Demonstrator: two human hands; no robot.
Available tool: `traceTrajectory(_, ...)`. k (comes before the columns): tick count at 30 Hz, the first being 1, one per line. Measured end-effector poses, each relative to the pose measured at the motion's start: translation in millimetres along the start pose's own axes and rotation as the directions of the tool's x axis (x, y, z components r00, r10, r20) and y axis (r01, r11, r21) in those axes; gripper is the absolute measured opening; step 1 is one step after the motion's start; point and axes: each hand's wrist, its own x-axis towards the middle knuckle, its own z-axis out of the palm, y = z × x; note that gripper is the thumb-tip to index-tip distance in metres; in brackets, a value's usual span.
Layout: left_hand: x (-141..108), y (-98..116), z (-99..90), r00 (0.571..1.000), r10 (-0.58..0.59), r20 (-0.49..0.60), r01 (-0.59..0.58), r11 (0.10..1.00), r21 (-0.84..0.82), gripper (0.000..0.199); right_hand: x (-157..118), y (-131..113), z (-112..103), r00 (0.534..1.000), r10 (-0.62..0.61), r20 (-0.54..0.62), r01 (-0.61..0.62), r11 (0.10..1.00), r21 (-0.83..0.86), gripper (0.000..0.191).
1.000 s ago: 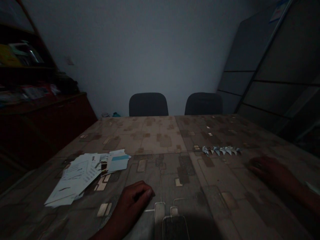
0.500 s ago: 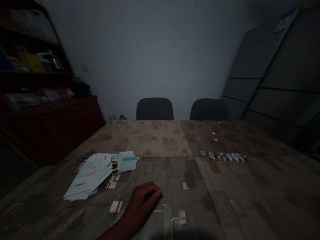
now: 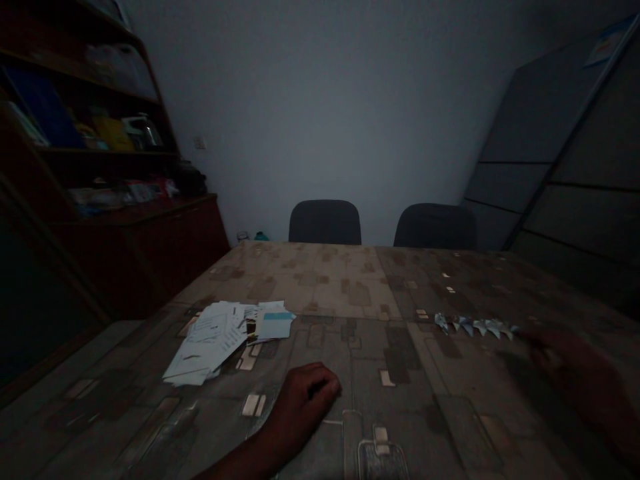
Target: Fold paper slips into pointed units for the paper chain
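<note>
My left hand [image 3: 311, 399] rests on the patterned table with its fingers curled in; whether anything is inside them is hidden. At the right, my right hand [image 3: 565, 363] is blurred over the table, its fingertips at the right end of a row of small folded paper pieces [image 3: 480, 326]. Its finger shape is smeared. A spread pile of white papers [image 3: 210, 340] lies left of my left hand, with a blue-banded sheet [image 3: 274, 324] at its right end.
The table [image 3: 345, 287] has a patterned cover. Two dark chairs [image 3: 325, 222] [image 3: 435, 225] stand at its far edge. A dark red cabinet [image 3: 180, 243] with filled shelves is on the left, grey panels [image 3: 515, 140] on the right.
My right hand has come into view from the right and reached the paper row. The view has turned a little left, so things sit further right. My left hand stays curled on the table.
</note>
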Motion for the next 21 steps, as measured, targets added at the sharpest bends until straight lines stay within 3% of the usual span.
traceTrajectory(1,2,2,-5.3,1.000,0.021,-0.008,-0.021,0.999,0.029,0.028,17,-35,14,0.990,-0.142,0.013,0.141,0.988,0.065,0.027)
traceTrajectory(3,9,6,-23.4,0.996,0.091,-0.017,-0.089,0.991,0.102,0.026,39,-115,36,0.924,-0.381,0.043,0.365,0.908,0.205,0.025)
traceTrajectory(6,24,8,-66.1,0.988,0.104,-0.115,-0.078,0.975,0.210,0.024,42,-227,53,0.821,-0.560,0.110,0.476,0.778,0.410,0.020)
traceTrajectory(7,28,5,-82.1,0.983,0.104,-0.154,-0.063,0.967,0.249,0.023,38,-255,57,0.775,-0.621,0.121,0.514,0.729,0.452,0.016)
traceTrajectory(9,31,-11,-112.6,0.973,0.096,-0.211,-0.019,0.940,0.342,0.027,27,-295,66,0.727,-0.687,0.009,0.608,0.650,0.455,0.018)
traceTrajectory(11,26,-36,-138.2,0.966,0.085,-0.244,0.037,0.888,0.458,0.033,16,-316,78,0.713,-0.696,-0.084,0.649,0.610,0.455,0.023)
traceTrajectory(13,12,-67,-156.6,0.970,0.058,-0.236,0.089,0.817,0.570,0.049,6,-324,90,0.704,-0.702,-0.105,0.655,0.584,0.480,0.023)
traceTrajectory(16,-12,-105,-170.3,0.975,0.011,-0.221,0.139,0.746,0.651,0.069,-4,-324,102,0.730,-0.674,-0.113,0.623,0.588,0.517,0.021)
traceTrajectory(18,-24,-117,-171.9,0.975,0.013,-0.222,0.144,0.724,0.675,0.068,-7,-323,106,0.760,-0.637,-0.126,0.594,0.603,0.531,0.020)
traceTrajectory(21,-30,-117,-169.1,0.977,0.039,-0.210,0.114,0.737,0.666,0.056,-9,-322,107,0.786,-0.609,-0.110,0.559,0.623,0.547,0.019)
